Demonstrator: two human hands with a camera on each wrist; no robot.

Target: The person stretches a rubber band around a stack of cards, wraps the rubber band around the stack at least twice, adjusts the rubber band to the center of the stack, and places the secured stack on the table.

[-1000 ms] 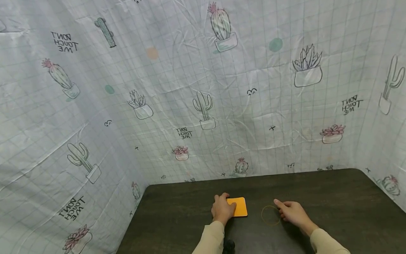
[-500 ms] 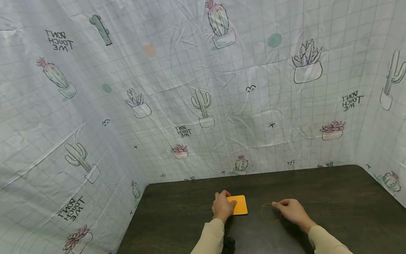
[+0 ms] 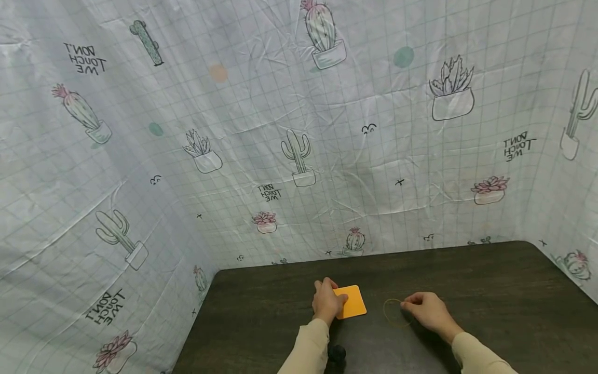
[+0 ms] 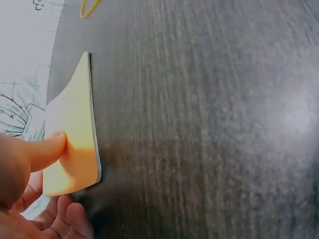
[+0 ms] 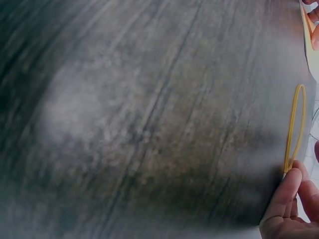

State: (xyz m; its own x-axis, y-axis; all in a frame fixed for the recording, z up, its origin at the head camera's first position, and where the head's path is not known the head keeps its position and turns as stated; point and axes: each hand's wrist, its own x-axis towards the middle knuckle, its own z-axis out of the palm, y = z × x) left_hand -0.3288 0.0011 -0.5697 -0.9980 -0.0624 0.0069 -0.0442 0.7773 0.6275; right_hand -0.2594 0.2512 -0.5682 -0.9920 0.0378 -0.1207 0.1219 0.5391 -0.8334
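Over the dark table, the left hand pinches an orange card at its left side, thumb on its upper face. A black round object sits nearer the wearer than the card. Right of the card, and apart from it, is a thin yellow loop; farther right, the right hand pinches it between thumb and fingertip.

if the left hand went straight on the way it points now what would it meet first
Probably the cactus-print cloth behind the table; ahead of the left hand, which holds the orange card, the table looks free to its far edge. Depth there is hard to judge.
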